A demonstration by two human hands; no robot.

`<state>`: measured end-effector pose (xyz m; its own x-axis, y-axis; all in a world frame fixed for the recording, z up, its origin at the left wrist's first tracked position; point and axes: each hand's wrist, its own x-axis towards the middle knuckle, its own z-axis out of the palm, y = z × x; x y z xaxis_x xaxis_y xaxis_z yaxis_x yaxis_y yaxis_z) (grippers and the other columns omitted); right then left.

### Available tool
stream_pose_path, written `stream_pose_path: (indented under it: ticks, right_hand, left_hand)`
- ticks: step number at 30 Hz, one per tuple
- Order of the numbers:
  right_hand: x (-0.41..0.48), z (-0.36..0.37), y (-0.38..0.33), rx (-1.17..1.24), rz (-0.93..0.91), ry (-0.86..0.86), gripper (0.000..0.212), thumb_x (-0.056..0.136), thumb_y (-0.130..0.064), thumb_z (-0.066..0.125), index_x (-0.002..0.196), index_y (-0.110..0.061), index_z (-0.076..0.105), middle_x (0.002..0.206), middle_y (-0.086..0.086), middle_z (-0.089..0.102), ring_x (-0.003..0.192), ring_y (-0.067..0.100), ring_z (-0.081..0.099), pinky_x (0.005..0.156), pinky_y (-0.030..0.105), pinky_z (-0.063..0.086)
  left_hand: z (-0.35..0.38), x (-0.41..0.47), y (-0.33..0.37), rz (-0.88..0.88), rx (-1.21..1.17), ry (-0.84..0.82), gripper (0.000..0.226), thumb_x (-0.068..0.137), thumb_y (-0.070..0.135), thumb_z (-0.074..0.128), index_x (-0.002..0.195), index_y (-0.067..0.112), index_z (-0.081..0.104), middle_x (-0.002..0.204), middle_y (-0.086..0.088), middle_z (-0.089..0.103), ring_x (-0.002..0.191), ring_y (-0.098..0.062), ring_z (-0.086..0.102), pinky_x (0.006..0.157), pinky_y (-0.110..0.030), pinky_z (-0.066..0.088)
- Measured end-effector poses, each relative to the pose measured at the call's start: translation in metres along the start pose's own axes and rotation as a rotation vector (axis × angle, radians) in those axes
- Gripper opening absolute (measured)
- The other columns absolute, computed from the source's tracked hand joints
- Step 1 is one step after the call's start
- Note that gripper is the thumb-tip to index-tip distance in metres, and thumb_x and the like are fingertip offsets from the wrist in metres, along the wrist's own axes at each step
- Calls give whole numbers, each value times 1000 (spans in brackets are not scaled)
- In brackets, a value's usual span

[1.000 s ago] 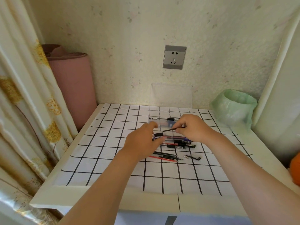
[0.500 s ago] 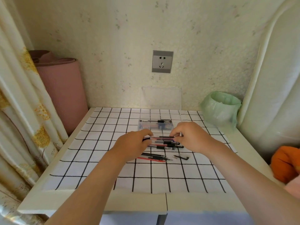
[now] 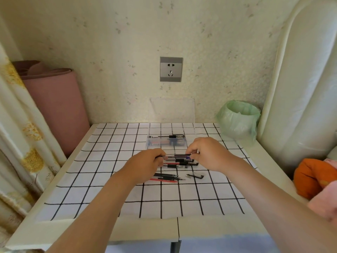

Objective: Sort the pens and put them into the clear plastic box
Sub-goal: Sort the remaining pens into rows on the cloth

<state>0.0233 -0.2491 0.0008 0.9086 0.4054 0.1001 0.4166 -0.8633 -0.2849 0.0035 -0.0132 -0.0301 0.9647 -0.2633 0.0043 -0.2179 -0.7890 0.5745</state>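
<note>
The left grip [image 3: 145,166] and the right grip [image 3: 209,154] each pinched one end of a clear-barrelled pen [image 3: 177,155], holding it level just above the pile of pens [image 3: 180,163] on the checked cloth [image 3: 109,161] covering the table [image 3: 145,229]. The clear plastic box [image 3: 166,143] sat just on the far side of the pile, with a few pens inside. Loose refills [image 3: 167,177] and a pen cap [image 3: 196,175] lay on the pile's near side
</note>
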Motion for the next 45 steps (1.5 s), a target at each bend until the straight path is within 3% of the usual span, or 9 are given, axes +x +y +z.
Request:
stream_pose_path:
  ticks: [5,9,13,18,23,26,30,39,45]
  right_hand:
    - [-1,-1,-3,24,-4,-6,20,92,-18,65,107,-26,75,97,-9,66,83,8,56,74,23,41]
    - [-2,-1,-9,35,-63,-6,19,89,-17,67,104,-26,76,83,-17,58,75,2,52,65,15,34]
    - [-2,3,-21,100,-92,-28,24,86,-16,72,107,-28,74,84,-17,59,72,-2,53,64,10,38]
    - [-2,7,-25,321,-19,-63,49,84,-7,72,128,-27,62,97,-15,69,85,0,61,78,11,46]
    - [-3,7,-29,532,-23,-192,65,89,6,59,143,-26,47,117,-15,69,117,-7,54,90,-1,32]
    - [-1,10,-25,428,-16,-94,61,88,3,58,135,-36,55,117,-19,66,120,-3,53,100,13,37]
    - [-2,11,-12,69,-7,-105,34,88,-8,61,106,-35,71,104,-12,67,98,9,62,88,28,52]
    - [-6,15,-7,-8,16,-331,22,80,-31,77,102,-31,76,78,-24,54,82,1,54,76,22,45]
    - [-4,20,-7,-8,-2,-311,19,77,-30,78,96,-33,77,76,-23,60,77,-3,56,76,24,48]
  left_hand:
    - [1,0,1,3,-41,-26,21,103,26,43,103,36,62,89,13,67,57,-2,52,58,-23,44]
    - [1,-2,4,5,-37,-41,19,98,27,53,107,40,63,92,12,67,79,-12,64,77,-33,56]
    - [4,-3,9,52,-63,-70,28,99,22,52,117,42,60,91,13,67,76,-13,63,75,-30,54]
    - [4,-2,5,41,-70,-55,24,98,25,53,111,44,60,90,12,67,78,-14,64,77,-36,55]
    - [4,-3,5,46,-55,-57,23,98,26,52,115,41,49,85,10,63,68,-9,56,63,-29,49]
    - [4,-2,4,28,-56,-49,38,97,24,53,129,39,40,84,9,63,70,-8,57,63,-23,45]
    - [4,-4,1,25,-1,-88,38,99,23,51,129,45,45,91,10,63,74,-10,60,67,-28,50]
    - [5,-3,0,53,31,-114,21,99,22,51,103,42,55,83,12,61,72,-10,58,70,-32,53]
    - [7,-3,5,74,5,-127,30,99,22,50,117,46,55,86,12,63,68,-7,57,64,-25,47]
